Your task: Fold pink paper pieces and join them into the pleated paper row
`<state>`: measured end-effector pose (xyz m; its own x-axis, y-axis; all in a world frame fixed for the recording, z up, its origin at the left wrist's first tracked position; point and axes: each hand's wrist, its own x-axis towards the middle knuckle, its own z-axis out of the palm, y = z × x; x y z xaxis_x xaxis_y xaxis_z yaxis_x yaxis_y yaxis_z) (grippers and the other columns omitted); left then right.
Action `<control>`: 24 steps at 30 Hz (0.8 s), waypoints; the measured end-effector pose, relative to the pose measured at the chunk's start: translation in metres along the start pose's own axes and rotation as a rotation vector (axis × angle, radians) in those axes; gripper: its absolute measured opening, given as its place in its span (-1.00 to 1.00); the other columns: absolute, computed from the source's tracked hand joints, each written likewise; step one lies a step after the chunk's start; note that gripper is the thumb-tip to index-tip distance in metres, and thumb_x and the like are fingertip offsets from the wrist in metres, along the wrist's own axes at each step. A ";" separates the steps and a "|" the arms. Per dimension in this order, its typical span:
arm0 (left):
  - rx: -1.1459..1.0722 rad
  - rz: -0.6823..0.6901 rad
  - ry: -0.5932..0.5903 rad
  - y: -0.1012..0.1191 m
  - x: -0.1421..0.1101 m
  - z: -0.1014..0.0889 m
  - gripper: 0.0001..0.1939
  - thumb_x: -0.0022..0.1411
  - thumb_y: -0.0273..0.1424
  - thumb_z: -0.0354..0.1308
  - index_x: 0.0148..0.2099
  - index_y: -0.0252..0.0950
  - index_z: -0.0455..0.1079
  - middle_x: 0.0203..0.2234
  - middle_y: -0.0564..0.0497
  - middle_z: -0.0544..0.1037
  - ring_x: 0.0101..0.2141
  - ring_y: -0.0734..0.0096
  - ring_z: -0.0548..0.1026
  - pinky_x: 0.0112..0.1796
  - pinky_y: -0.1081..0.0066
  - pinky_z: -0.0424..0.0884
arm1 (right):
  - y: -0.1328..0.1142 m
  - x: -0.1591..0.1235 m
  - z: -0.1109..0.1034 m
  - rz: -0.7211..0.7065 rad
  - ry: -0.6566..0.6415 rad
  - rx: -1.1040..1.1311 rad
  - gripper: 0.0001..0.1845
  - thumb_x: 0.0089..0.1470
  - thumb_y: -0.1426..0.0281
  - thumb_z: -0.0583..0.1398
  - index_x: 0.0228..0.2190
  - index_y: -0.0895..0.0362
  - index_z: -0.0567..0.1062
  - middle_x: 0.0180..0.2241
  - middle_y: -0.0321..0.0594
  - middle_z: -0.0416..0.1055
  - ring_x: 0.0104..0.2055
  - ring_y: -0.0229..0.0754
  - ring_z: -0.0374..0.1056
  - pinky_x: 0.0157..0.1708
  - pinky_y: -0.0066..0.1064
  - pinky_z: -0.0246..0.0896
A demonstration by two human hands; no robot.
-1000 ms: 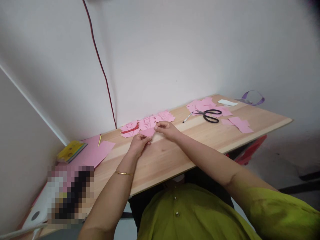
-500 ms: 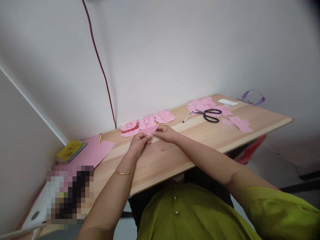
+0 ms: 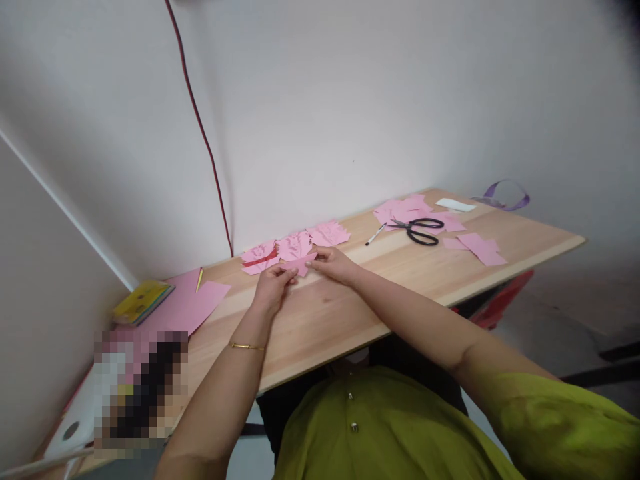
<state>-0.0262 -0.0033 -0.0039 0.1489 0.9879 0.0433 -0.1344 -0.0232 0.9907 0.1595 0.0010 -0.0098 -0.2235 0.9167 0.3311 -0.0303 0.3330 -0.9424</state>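
A small folded piece of pink paper [image 3: 301, 265] is stretched between my two hands, just over the table. My left hand [image 3: 271, 287] pinches its left end, and my right hand [image 3: 334, 264] pinches its right end with thumb and fingers. Right behind the paper lie three pink paper pieces with jagged edges, the left one [image 3: 260, 257] crossed by a red strip, the middle one [image 3: 295, 245] partly behind my hands, and the right one [image 3: 330, 233] near the wall.
Black-handled scissors [image 3: 420, 231] rest by a pile of pink paper scraps [image 3: 400, 210], beside a white pen [image 3: 376, 233]. More pink pieces [image 3: 481, 249] lie to the right. Leftward, a yellow packet [image 3: 143, 301] and a yellow pencil [image 3: 199, 279] lie on pink sheets [image 3: 213, 297].
The pink paper now shows a narrow band with a point hanging below. My left hand has shifted slightly left, away from my right hand, which has hardly moved.
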 end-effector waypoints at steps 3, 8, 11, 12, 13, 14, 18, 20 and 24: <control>0.017 -0.028 0.006 0.000 0.000 -0.001 -0.69 -0.22 -0.29 0.43 -0.46 -0.37 0.46 -0.65 0.09 0.43 -0.57 0.57 0.35 -0.46 0.51 0.28 | -0.003 0.001 -0.003 -0.005 0.051 -0.025 -0.66 -0.08 0.13 0.28 -0.42 0.17 0.46 -0.51 -0.35 0.35 -0.42 -0.29 0.23 -0.33 -0.43 0.13; 0.017 -0.001 0.008 0.003 0.000 -0.002 -0.67 -0.15 -0.20 0.39 -0.50 -0.36 0.43 -0.65 0.07 0.42 -0.56 0.53 0.38 -0.41 0.46 0.36 | -0.009 0.001 -0.009 -0.041 0.030 -0.069 -0.65 -0.03 0.11 0.24 -0.49 0.16 0.44 -0.53 -0.34 0.30 -0.43 -0.29 0.19 -0.33 -0.43 0.09; -0.025 -0.002 -0.008 0.005 0.000 -0.003 -0.69 -0.15 -0.22 0.40 -0.48 -0.36 0.44 -0.65 0.08 0.42 -0.56 0.54 0.38 -0.42 0.48 0.37 | -0.009 0.001 -0.011 -0.041 0.019 -0.079 -0.65 -0.01 0.11 0.22 -0.52 0.16 0.43 -0.52 -0.34 0.30 -0.42 -0.29 0.19 -0.32 -0.42 0.09; -0.051 -0.007 -0.013 0.006 0.001 -0.003 -0.69 -0.15 -0.24 0.40 -0.43 -0.36 0.46 -0.66 0.09 0.42 -0.56 0.55 0.37 -0.42 0.49 0.37 | -0.008 0.002 -0.012 -0.039 0.018 -0.080 -0.65 -0.01 0.11 0.22 -0.52 0.16 0.43 -0.52 -0.34 0.30 -0.42 -0.29 0.19 -0.32 -0.42 0.09; -0.079 -0.016 -0.017 0.006 0.001 -0.003 -0.68 -0.16 -0.26 0.41 -0.39 -0.35 0.48 -0.66 0.10 0.42 -0.56 0.56 0.37 -0.42 0.49 0.38 | -0.007 0.002 -0.012 -0.039 0.014 -0.082 -0.66 -0.01 0.12 0.22 -0.51 0.16 0.44 -0.52 -0.34 0.30 -0.42 -0.29 0.19 -0.32 -0.42 0.09; -0.104 -0.025 -0.016 0.007 0.000 -0.003 -0.67 -0.17 -0.27 0.41 -0.34 -0.35 0.49 -0.66 0.11 0.42 -0.57 0.56 0.37 -0.42 0.48 0.39 | -0.006 0.002 -0.012 -0.039 0.009 -0.085 -0.67 -0.01 0.13 0.22 -0.50 0.17 0.45 -0.52 -0.34 0.30 -0.42 -0.29 0.19 -0.32 -0.42 0.09; -0.142 -0.042 -0.010 0.009 0.000 -0.003 -0.66 -0.17 -0.29 0.41 -0.33 -0.36 0.49 -0.65 0.09 0.44 -0.57 0.54 0.40 -0.41 0.46 0.42 | 0.000 0.003 -0.014 -0.041 0.022 -0.089 -0.69 -0.03 0.15 0.25 -0.43 0.17 0.50 -0.49 -0.32 0.34 -0.41 -0.29 0.21 -0.33 -0.43 0.09; -0.139 -0.049 -0.009 0.010 0.000 -0.002 -0.67 -0.16 -0.30 0.41 -0.34 -0.37 0.48 -0.63 0.07 0.46 -0.56 0.53 0.42 -0.41 0.45 0.43 | 0.001 0.004 -0.014 -0.051 0.049 -0.076 -0.70 -0.05 0.17 0.27 -0.40 0.17 0.52 -0.47 -0.32 0.36 -0.40 -0.30 0.21 -0.33 -0.43 0.10; -0.191 -0.054 0.012 0.010 0.000 -0.001 -0.72 -0.13 -0.37 0.40 -0.35 -0.37 0.46 -0.56 0.03 0.52 -0.51 0.50 0.48 -0.32 0.40 0.48 | 0.001 0.004 -0.014 -0.069 0.066 -0.067 -0.72 -0.07 0.20 0.28 -0.39 0.17 0.52 -0.48 -0.31 0.37 -0.42 -0.30 0.22 -0.36 -0.43 0.11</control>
<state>-0.0289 -0.0032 0.0060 0.1492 0.9887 -0.0122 -0.3100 0.0585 0.9489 0.1724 0.0083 -0.0084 -0.1586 0.9029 0.3995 0.0222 0.4077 -0.9128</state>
